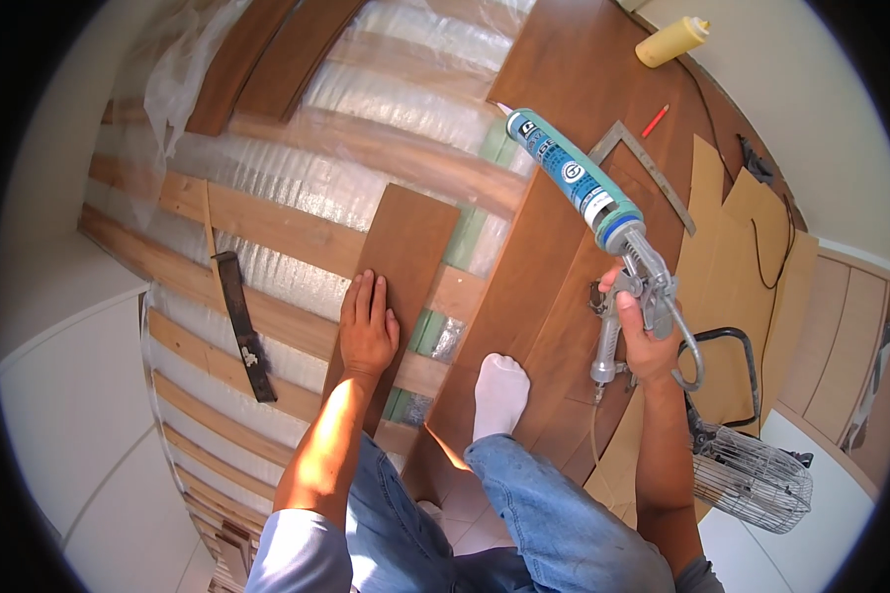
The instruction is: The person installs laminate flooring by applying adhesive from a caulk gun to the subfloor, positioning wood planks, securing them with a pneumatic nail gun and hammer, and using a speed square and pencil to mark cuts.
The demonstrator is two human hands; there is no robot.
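Note:
My right hand (651,334) is wrapped round the grip of a metal air-powered caulking gun (648,272). A blue sealant tube (564,170) sits in the gun, its pale nozzle pointing up and left over the laid boards' edge. My left hand (368,331) lies flat, fingers stretched out, on a loose brown floorboard (410,232). That board rests across the wooden joists (267,222), a little left of the laid brown flooring (524,267). Whether the nozzle touches anything, I cannot tell.
Two more boards (277,59) lie across the joists at upper left. A dark flat bar (242,326) rests nearby. On the flooring are a metal square (653,178), a red pencil (655,121), a yellow bottle (672,42) and cardboard (707,267). A wire-caged work lamp (752,479) stands lower right.

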